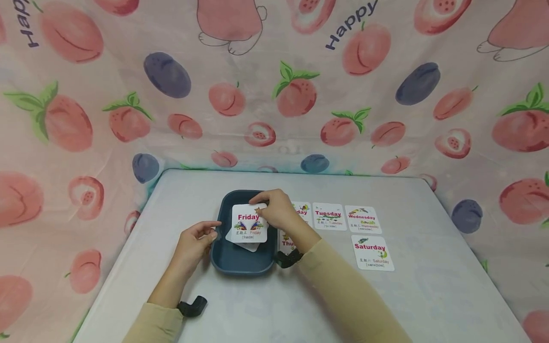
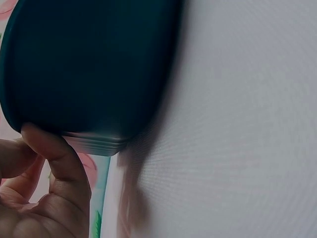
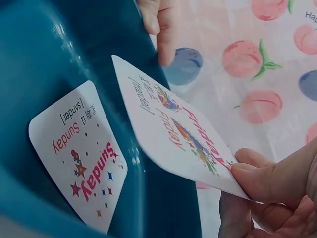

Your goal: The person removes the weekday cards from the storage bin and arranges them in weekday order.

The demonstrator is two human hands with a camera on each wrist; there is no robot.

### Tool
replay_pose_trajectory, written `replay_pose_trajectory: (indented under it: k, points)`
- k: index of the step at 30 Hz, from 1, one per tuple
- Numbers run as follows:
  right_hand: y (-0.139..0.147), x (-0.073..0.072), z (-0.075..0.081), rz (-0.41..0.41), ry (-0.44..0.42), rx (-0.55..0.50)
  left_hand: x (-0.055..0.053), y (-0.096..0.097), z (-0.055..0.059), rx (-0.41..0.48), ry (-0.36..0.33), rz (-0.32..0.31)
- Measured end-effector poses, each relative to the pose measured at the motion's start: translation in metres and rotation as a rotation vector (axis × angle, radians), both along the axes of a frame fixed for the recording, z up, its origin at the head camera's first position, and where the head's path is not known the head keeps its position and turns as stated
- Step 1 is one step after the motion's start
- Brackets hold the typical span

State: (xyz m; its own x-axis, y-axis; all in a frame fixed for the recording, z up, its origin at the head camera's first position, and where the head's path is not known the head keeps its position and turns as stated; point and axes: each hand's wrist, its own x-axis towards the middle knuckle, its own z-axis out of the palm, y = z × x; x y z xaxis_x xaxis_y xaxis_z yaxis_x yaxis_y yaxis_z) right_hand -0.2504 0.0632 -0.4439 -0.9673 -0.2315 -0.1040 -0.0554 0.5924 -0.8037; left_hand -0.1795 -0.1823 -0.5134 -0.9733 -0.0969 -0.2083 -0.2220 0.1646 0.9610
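Between thumb and fingers, my right hand (image 1: 280,209) pinches one edge of a white "Friday" flash card (image 3: 163,124). The card is tilted and raised over a dark blue tray (image 1: 240,265). Lying in the tray is a "Sunday" card (image 3: 79,148), which the Friday card partly covers in the head view. My left hand (image 1: 192,245) holds the tray's left rim, thumb and fingertips at the edge, as the left wrist view shows. Just right of the tray, a card starting "Thu" (image 1: 286,243) is partly hidden by my right wrist.
On the white table (image 1: 317,305) right of the tray, a card ending in "day" (image 1: 302,209) sits behind my right hand. A Tuesday card (image 1: 329,217) and a Wednesday card (image 1: 363,220) continue that row. Below them lies a Saturday card (image 1: 372,253). A fruit-patterned cloth (image 1: 266,95) hangs behind.
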Motion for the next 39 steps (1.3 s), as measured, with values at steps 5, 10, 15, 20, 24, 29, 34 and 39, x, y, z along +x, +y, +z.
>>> replay_pose_trajectory:
  k: [5,10,15,20,24,29,34,39]
  points:
    - [0.010,0.005,0.004,-0.010,0.017,0.011,-0.001,0.000,0.000,-0.006,0.001,0.001]
    - [0.022,0.008,0.006,-0.035,0.019,0.007,-0.001,0.000,-0.001,-0.008,0.011,0.005]
    - [0.033,0.011,0.007,-0.059,0.013,-0.004,0.000,0.000,-0.001,-0.008,0.013,0.015]
    - [0.050,0.016,0.004,-0.071,0.037,-0.010,0.000,0.001,-0.002,-0.002,0.006,0.014]
    - [0.065,0.020,0.002,-0.081,0.059,-0.018,0.000,0.001,-0.001,-0.001,0.010,0.010]
    - [0.083,0.027,0.000,-0.089,0.055,-0.002,0.001,0.000,-0.001,0.002,0.009,0.010]
    - [0.102,0.032,0.000,-0.101,0.024,0.021,0.000,0.000,-0.002,0.009,0.003,0.005]
    - [0.123,0.037,-0.001,-0.084,0.034,0.040,0.000,0.000,-0.002,0.005,0.003,0.012]
